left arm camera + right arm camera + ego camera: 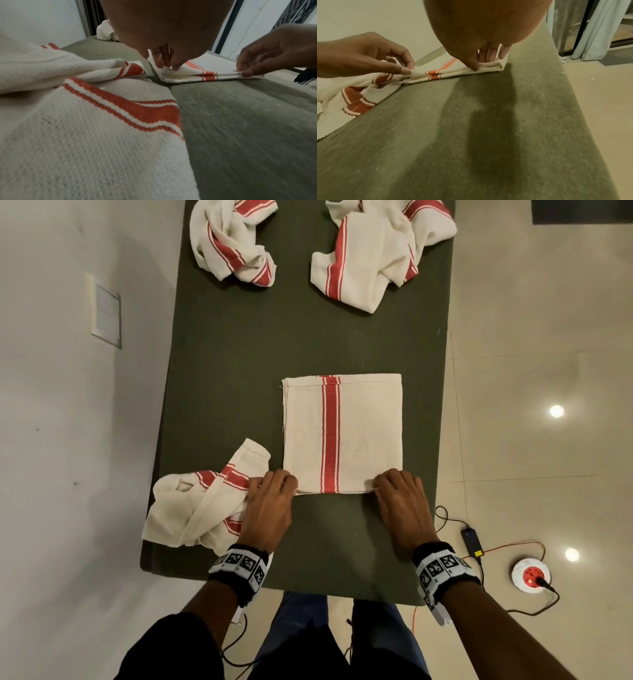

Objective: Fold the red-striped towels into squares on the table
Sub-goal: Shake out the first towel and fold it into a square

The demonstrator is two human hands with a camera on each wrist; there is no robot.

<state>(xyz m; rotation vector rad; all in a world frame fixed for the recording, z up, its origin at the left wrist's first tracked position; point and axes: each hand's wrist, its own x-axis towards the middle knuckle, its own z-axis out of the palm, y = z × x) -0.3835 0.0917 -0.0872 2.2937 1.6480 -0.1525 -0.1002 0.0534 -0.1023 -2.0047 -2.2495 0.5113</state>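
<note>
A folded towel (363, 433) with one red stripe lies flat in the middle of the dark green table (239, 364). My left hand (270, 494) pinches its near left corner between thumb and fingers. My right hand (399, 491) pinches its near right corner. In the left wrist view the folded towel (192, 75) shows layered edges, my left hand (164, 60) on one corner and my right hand (254, 67) on the other. The right wrist view has my right hand (488, 59) holding the folded towel (447, 75), with my left hand (402, 67) on the far corner.
A crumpled striped towel (198, 508) lies at the table's near left corner, against my left hand. Two more crumpled towels sit at the far end, one left (233, 237) and one right (380, 248). On the floor to the right lie cables and a round socket (531, 573).
</note>
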